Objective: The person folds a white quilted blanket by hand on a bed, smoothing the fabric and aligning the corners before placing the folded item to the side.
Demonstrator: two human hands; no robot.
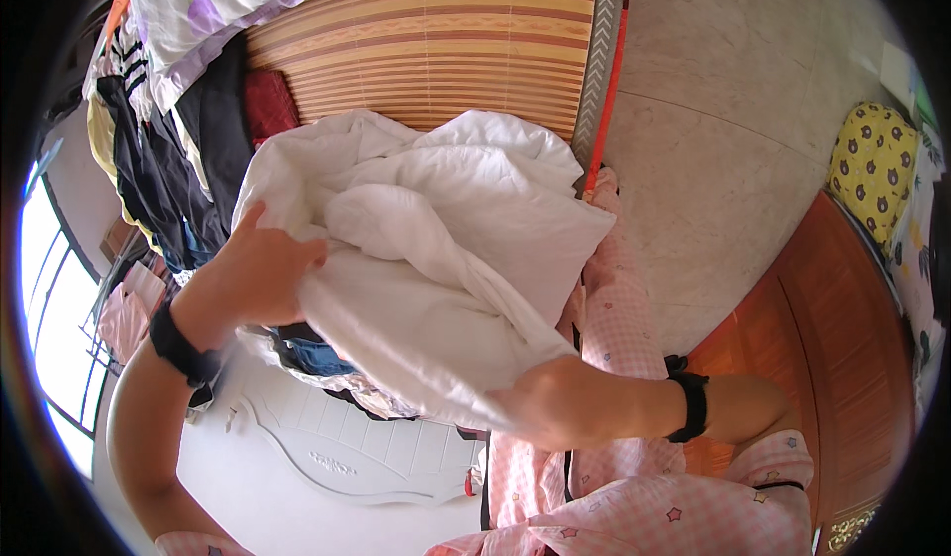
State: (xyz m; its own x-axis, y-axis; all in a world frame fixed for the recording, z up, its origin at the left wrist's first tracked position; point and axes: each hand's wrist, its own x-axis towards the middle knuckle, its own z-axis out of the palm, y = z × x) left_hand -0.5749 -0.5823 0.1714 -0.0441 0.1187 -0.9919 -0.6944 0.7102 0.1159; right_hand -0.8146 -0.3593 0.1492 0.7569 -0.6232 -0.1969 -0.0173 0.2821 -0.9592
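A large white cloth, thick and quilt-like, lies bunched in folds before me, partly over the striped bamboo mat. My left hand grips its edge on the left, with the thumb apart and the other fingers partly hidden. Lower right, my right hand is closed on the near edge, its fingers blurred and partly covered by the cloth. Between the two hands the edge is stretched slantwise. Each wrist wears a black band.
Dark clothes and a dark red folded cloth lie at the left. A pillow with purple print rests at the upper left. The white headboard is below; wooden furniture and a yellow patterned cushion stand right.
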